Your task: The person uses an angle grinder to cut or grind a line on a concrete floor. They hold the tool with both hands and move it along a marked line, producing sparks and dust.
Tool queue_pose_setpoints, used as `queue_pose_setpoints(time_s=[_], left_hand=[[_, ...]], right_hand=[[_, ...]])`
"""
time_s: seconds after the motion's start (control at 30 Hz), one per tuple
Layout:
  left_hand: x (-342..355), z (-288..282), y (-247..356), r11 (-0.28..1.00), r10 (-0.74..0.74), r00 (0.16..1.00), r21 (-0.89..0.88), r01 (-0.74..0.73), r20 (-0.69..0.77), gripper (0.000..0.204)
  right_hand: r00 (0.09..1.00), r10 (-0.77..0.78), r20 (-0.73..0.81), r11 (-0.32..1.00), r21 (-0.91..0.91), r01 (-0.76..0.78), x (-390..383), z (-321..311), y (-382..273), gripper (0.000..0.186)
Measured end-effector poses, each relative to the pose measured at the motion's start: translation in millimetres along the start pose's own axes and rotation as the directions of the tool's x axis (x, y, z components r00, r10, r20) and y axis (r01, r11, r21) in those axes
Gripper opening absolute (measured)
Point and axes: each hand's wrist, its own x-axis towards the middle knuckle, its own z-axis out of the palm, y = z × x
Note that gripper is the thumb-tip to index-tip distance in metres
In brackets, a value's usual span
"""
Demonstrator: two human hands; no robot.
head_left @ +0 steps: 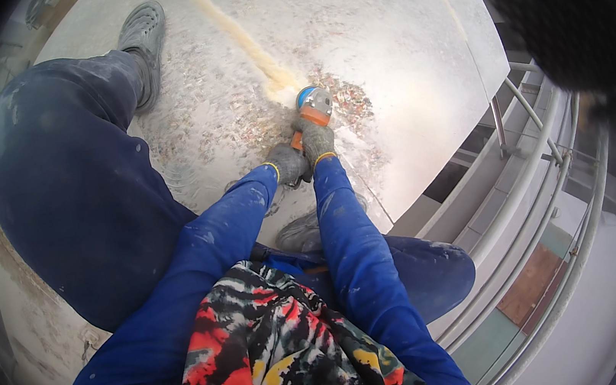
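Note:
An angle grinder [317, 108] with an orange body, a grey metal head and a blue patch at the disc rests low over a dusty pale slab [420, 102]. My right hand [317, 140], in a grey work glove, is closed around the grinder's body just behind its head. Close beside it, my left hand [287, 164] in a matching glove is closed on the rear part of the tool. A cream-coloured streak [234, 32] runs from the disc toward the far edge. Around the head, coloured specks [352, 102] show in the slab. The disc's contact with the surface is hidden.
My left shoe [145, 47] is planted on the slab; my other shoe [301, 233] is under me. Thin dark joints [369, 189] cross the surface. Past the slab's right edge, pale metal rails [528, 165] run above a drop. A dark blurred shape [555, 16] fills the upper right.

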Motion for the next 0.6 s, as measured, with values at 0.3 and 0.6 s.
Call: queue_pose_setpoints(time_s=[0.3, 0.6], left_hand=[[-0.5, 1.2, -1.7, 0.885, -0.212, 0.976, -0.414, 0.212, 0.045, 0.031], [-4.7, 0.9, -6.2, 0.984, -0.101, 0.994, -0.142, 0.105, 0.034, 0.031]], right_hand=[[0.997, -0.072, 0.026, 0.997, 0.041, 0.071, 5.0, -2.7, 3.2, 0.05], [0.999, -0.032, 0.032, 0.999, -0.005, 0.032, 6.6, 7.0, 9.5, 0.054]])
